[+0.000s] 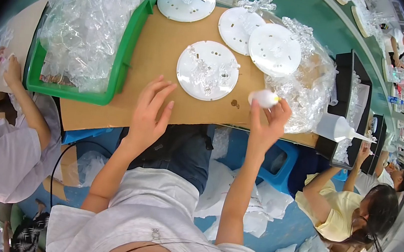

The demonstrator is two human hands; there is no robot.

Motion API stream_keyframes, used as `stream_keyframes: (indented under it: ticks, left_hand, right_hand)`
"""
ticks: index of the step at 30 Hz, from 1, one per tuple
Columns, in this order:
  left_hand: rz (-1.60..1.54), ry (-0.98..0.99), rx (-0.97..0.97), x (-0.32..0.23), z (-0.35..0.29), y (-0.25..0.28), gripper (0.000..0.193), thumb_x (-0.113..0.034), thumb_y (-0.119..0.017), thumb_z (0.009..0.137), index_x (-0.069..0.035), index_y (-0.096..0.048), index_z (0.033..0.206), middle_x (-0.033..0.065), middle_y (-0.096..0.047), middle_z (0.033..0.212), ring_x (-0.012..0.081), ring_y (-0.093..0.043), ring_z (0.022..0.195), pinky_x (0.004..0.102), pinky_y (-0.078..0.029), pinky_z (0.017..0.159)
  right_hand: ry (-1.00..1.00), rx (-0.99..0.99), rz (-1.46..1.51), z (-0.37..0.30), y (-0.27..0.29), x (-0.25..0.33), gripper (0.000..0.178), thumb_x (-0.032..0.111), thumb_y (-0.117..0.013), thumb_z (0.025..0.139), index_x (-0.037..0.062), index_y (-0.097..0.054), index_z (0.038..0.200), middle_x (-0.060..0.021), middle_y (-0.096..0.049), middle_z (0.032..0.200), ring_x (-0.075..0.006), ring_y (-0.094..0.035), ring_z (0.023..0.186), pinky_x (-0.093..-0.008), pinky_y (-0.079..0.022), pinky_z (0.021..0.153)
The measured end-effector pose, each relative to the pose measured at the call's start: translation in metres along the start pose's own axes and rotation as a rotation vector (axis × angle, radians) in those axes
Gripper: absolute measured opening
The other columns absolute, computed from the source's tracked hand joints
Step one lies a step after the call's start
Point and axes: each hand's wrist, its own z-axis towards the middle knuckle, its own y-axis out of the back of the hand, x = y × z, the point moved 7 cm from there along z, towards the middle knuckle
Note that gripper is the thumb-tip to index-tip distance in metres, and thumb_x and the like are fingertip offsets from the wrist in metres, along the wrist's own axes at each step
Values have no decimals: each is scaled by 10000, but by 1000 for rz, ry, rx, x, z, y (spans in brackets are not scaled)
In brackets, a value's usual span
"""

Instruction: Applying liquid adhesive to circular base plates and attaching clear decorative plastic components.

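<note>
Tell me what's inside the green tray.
The green tray holds a heap of crinkled clear plastic bags with small transparent parts inside. A bit of reddish-brown shows at the bottom edge. The heap covers the tray floor, so anything beneath is hidden.

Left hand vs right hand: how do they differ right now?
The left hand lies open and flat on the cardboard sheet, holding nothing; the right hand is raised and pinches a small white bottle. The left hand sits below the nearest white disc; the right is beside it. Both are bare.
</note>
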Motion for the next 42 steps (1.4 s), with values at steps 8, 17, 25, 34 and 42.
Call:
stream_keyframes:
  ticks: [8,17,25,34,42]
  left_hand:
    - [-28,10,-58,14,-8,4,318,-21,-561,849,-18,-569,1167,147,-526,1177,348,-474,1199,407,-396,977]
    - [-64,61,-93,28,-10,4,305,-26,-555,855,-21,-572,1160,137,-527,1185,334,-480,1195,396,-400,974]
    - [-73,74,-124,36,-11,1,278,5,-550,847,-9,-587,1122,165,-542,1148,335,-525,1130,377,-418,949]
    - [-16,63,-136,32,-10,7,283,10,-577,804,-7,-604,1085,145,-562,1110,336,-531,1115,392,-443,921]
    - [-75,53,-131,25,-2,0,284,23,-557,813,-4,-601,1092,146,-556,1123,337,-522,1128,394,-429,944]
  right_hand:
    - [-13,-24,-191,9,-4,-8,639,144,-747,777,6,-380,1281,-202,-583,1137,-251,-611,999,-314,-520,791]
    - [97,8,-206,-16,9,80,410,157,-772,739,38,-627,1104,-75,-659,1018,-162,-620,892,-267,-488,688]
    - [553,437,-455,17,-82,138,204,238,-760,738,64,-693,823,-77,-646,726,-209,-621,640,-306,-456,541]
    - [473,292,-389,270,-15,196,300,308,-689,834,23,-706,926,-14,-665,761,-53,-561,680,-193,-402,601]
    - [279,300,-746,409,-61,-15,314,416,-642,796,121,-721,867,-106,-693,819,-294,-662,798,-387,-503,738]
